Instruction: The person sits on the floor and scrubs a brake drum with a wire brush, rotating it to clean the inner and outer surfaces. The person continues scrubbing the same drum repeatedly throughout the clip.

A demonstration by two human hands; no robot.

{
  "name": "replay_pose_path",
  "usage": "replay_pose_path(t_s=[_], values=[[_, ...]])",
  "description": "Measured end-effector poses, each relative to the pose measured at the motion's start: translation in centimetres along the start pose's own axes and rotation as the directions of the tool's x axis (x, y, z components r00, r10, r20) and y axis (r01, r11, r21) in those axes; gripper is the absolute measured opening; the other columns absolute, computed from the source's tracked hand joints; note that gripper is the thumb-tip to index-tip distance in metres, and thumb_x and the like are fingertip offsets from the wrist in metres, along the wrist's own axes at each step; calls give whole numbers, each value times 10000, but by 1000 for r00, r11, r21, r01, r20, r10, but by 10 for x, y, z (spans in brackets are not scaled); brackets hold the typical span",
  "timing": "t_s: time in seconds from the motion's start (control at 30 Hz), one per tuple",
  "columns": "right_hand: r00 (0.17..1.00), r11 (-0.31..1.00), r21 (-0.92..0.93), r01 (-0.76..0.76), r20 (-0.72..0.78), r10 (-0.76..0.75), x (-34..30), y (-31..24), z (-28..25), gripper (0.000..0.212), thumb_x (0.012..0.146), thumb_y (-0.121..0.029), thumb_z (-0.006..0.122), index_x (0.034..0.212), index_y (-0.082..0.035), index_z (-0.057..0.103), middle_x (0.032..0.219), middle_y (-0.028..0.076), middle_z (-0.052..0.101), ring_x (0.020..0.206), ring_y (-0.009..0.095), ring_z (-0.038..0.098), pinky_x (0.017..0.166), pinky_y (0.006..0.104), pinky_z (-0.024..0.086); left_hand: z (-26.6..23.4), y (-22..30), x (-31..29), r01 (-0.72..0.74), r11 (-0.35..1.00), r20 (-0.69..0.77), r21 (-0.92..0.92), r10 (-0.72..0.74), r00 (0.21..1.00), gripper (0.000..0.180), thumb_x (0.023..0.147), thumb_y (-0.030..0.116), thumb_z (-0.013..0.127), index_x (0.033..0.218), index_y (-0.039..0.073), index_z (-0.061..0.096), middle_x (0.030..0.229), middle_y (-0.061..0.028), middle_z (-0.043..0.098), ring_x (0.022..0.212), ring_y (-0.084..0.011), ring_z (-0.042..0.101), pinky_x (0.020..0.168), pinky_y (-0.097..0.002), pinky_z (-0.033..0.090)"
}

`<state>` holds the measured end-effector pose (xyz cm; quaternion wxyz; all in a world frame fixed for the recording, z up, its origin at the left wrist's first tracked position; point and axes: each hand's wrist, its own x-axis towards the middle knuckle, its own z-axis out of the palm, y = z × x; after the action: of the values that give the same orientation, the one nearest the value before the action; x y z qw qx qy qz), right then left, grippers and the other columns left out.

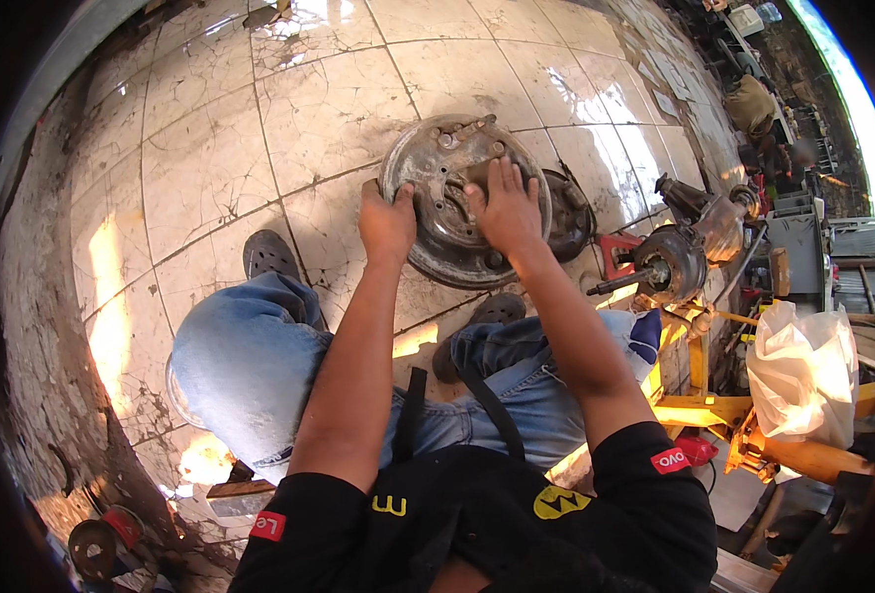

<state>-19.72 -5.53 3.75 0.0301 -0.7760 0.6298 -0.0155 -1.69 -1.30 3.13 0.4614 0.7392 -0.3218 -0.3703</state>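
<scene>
A round, worn metal brake backing plate (428,252) with bolt holes and a central opening lies tilted on the tiled floor before my feet. My left hand (388,223) is closed on its left rim, thumb over the face and the other fingers partly hidden at the edge. Across the plate's right half lies my right hand (509,210), its fingers stretched flat. A small dark brown patch shows beside these fingers; I cannot tell whether it is a loose piece. Partly behind the plate, at its right, is another dark round metal part (571,215).
An axle assembly (690,247) with a hub and protruding shaft stands at the right, near a yellow metal frame (700,410). A white plastic bag (803,371) hangs there. Grey clogs (271,255) are on my feet. A red and black round object (111,542) lies lower left.
</scene>
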Motion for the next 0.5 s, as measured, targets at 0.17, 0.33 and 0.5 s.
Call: replay_pose_path(t_s=[0.17, 0.33, 0.5], values=[[999, 1000, -24, -3, 43, 4, -2, 1, -1, 730, 997, -541, 260, 1477, 9, 280, 1542, 204, 271, 1444, 337, 227, 1177, 514, 107, -1, 3, -3, 14, 1000, 22, -11, -14, 1000, 348, 877, 234, 676, 1057, -40, 559, 948, -253, 673, 906, -421, 650, 806, -425, 493], [999, 999, -13, -29, 38, 30, 3, 8, -6, 716, 1000, -528, 261, 1487, -2, 268, 1552, 189, 258, 1449, 324, 221, 1179, 511, 100, -1, 3, -3, -6, 999, 26, -41, 7, 1000, 346, 875, 231, 676, 1060, -37, 560, 947, -257, 673, 909, -418, 651, 804, -426, 491], [997, 997, -37, 62, 39, -61, 2, 11, -8, 703, 1003, -518, 258, 1487, -9, 274, 1551, 171, 276, 1450, 318, 222, 1178, 515, 99, 0, 2, -2, 10, 1000, 7, -3, -10, 1000, 339, 875, 229, 676, 1056, -32, 557, 943, -254, 673, 900, -415, 652, 799, -431, 490]])
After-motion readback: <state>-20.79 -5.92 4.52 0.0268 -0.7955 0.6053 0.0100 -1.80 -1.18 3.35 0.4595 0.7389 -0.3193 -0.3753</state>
